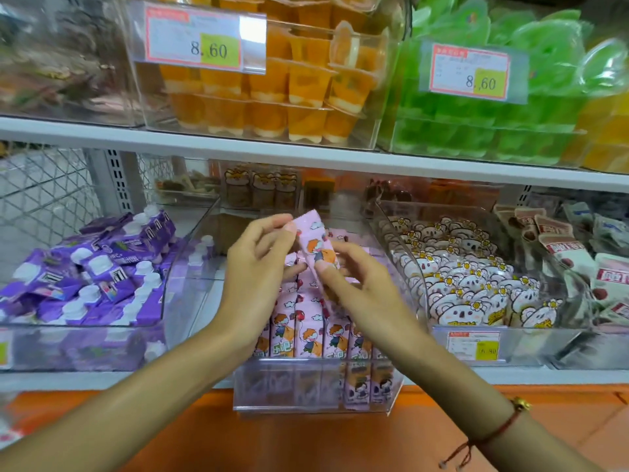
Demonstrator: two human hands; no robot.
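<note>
The one head-worn camera looks forward and down, close upon the pink packet [315, 241] and shelf [102, 135].

I count two hands, my left hand [252, 267] and my right hand [364, 287], pinching one pink packet [316, 243] between them. In the clear bin [306, 386] below, the front row of packets [308, 335] shows five faces; the rows behind overlap too much to count. Four bins line the lower shelf [102, 379]: purple pouches [102, 267], the pink ones, koala packets [469, 284] and red-and-white packets [561, 247], each heap too many to number. On the upper shelf [102, 129] I see at least three bins: one of orange cups [299, 83], one of green cups [476, 124], one blurred. Three price tags show whole: the left tag [197, 37] and the right tag [471, 71], both reading 8.60, and one smaller tag [473, 345]. One red cord bracelet [500, 430] circles my right wrist
</note>
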